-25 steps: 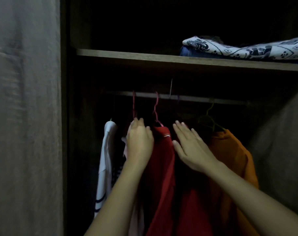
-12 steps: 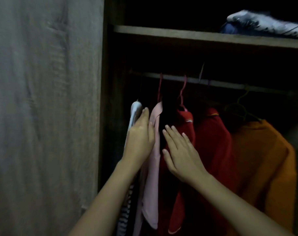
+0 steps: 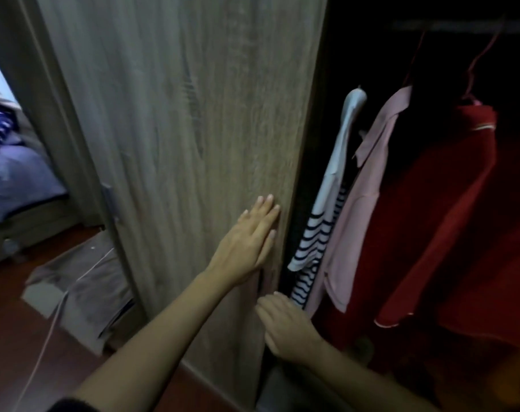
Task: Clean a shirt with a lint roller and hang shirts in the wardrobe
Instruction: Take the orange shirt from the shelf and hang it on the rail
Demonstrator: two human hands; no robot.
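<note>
The left hand (image 3: pixel 246 242) presses flat on the wardrobe door (image 3: pixel 178 144); the right hand (image 3: pixel 285 325) grips its edge.

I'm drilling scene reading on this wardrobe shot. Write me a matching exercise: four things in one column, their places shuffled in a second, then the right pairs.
1 left hand
2 right hand
3 striped shirt
4 pink shirt

A hangs nearest the door
B flat on the face of the wardrobe door
C hangs just before the red shirt
D low at the door's open edge

Pairs: 1-B, 2-D, 3-A, 4-C
</note>
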